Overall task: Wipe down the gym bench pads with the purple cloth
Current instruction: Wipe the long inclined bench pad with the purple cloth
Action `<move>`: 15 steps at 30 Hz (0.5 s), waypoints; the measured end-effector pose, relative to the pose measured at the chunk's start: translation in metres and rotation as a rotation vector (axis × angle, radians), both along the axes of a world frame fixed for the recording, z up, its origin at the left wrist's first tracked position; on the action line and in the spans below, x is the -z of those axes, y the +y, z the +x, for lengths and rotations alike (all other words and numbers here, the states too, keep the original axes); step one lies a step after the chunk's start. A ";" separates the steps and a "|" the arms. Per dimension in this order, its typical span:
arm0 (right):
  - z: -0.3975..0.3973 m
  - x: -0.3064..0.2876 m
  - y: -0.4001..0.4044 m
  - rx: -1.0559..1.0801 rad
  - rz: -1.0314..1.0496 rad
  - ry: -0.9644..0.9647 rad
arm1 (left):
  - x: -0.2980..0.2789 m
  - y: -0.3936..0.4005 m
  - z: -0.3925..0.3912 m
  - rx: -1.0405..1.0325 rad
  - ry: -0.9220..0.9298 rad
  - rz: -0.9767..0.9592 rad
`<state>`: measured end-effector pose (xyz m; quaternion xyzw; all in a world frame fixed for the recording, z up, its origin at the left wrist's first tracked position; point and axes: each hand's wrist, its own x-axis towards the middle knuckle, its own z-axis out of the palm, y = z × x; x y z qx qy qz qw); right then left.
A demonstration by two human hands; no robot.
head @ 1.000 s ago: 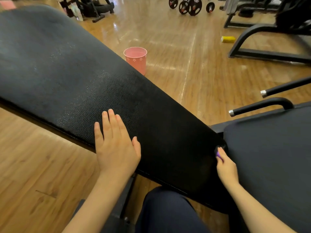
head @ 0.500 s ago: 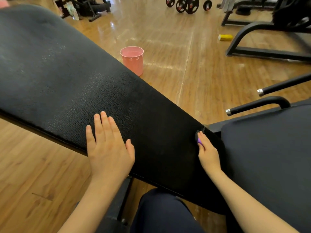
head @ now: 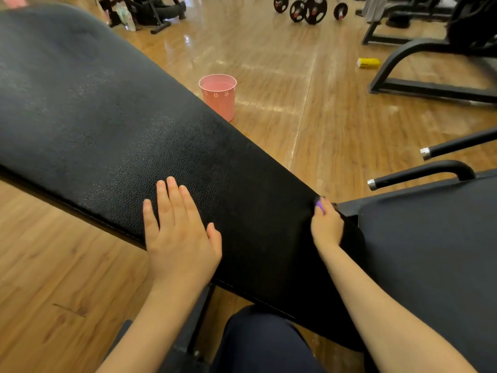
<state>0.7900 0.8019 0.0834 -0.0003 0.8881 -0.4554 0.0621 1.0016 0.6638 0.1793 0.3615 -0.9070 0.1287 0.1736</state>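
A long black back pad (head: 113,125) runs from the upper left down to the lower middle. Flat on its near edge lies my left hand (head: 178,238), fingers straight and spread. At the pad's far right edge, my right hand (head: 326,227) grips the purple cloth (head: 320,205); only a small purple bit shows past the fingers. The black seat pad (head: 435,251) fills the right side, just past a narrow gap.
A pink bucket (head: 218,95) stands on the wooden floor behind the back pad. Two black handle bars (head: 419,173) stick out at the right. A yellow block (head: 368,63), a black machine frame (head: 430,87) and weight plates (head: 306,6) lie farther back.
My right hand with the cloth has slid along the pad's lower end from the gap by the seat pad toward the far edge. My left hand stays flat on the pad.
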 end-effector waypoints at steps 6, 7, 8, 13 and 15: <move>0.019 -0.038 -0.052 -0.374 -0.119 0.178 | 0.000 0.000 0.001 0.008 -0.018 -0.003; 0.017 -0.031 -0.041 -0.383 -0.131 0.175 | 0.000 -0.001 0.001 0.008 -0.016 0.000; 0.014 -0.021 -0.027 -0.369 -0.131 0.167 | 0.000 -0.001 0.001 0.007 -0.012 0.000; -0.015 0.037 0.069 0.003 -0.002 -0.104 | 0.001 -0.001 0.000 0.003 -0.006 -0.012; -0.022 0.047 0.086 0.113 0.015 -0.210 | 0.002 0.000 0.000 -0.001 -0.008 -0.011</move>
